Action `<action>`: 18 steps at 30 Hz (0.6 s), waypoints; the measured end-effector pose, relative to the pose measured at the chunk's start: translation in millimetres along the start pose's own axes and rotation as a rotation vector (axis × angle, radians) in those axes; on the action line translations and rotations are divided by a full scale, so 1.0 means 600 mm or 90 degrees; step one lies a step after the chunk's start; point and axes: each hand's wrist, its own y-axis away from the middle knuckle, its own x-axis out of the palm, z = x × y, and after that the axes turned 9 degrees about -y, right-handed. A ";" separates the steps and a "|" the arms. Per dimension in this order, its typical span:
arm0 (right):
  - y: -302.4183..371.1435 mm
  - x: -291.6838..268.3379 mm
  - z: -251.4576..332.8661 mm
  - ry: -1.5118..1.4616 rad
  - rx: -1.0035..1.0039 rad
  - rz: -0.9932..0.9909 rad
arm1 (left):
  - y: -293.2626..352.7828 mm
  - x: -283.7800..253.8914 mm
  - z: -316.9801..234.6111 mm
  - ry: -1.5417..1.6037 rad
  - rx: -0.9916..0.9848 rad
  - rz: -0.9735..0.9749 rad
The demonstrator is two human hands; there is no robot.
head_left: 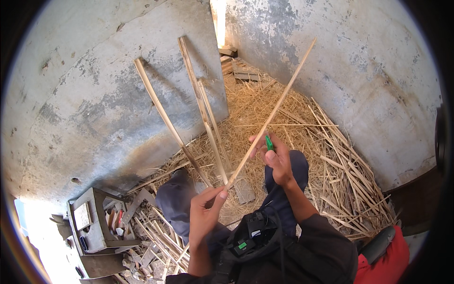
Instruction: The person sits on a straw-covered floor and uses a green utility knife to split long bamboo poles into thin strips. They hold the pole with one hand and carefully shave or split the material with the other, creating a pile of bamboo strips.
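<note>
A long, thin pale bamboo strip (287, 92) slants up and away to the right. Its near end is pinched between the thumb and fingers of my left hand (205, 211). Farther along the strip, on its right side, my right hand (280, 164) has its fingers curled round a small green object (269, 143), perhaps a tool handle; its other end is hidden. Fingertips of that hand reach close to the strip, and I cannot tell if they touch it. Both hands are above the ground, between my knees.
Three split poles (161, 109) lean on the left wall (109, 94). Shavings (250, 106) cover the floor. Many thin strips (350, 184) are heaped at the right. An overturned wooden box (97, 227) with scraps stands at lower left. Red cloth (390, 260) lies at lower right.
</note>
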 end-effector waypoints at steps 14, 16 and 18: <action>0.019 0.025 0.000 0.365 -0.235 0.159 | 0.002 0.000 -0.018 0.070 0.055 0.011; 0.018 0.029 0.004 0.360 -0.241 0.154 | 0.008 0.000 -0.034 0.058 0.030 0.001; 0.017 0.031 0.006 0.360 -0.243 0.150 | 0.015 0.001 -0.044 0.050 0.004 -0.010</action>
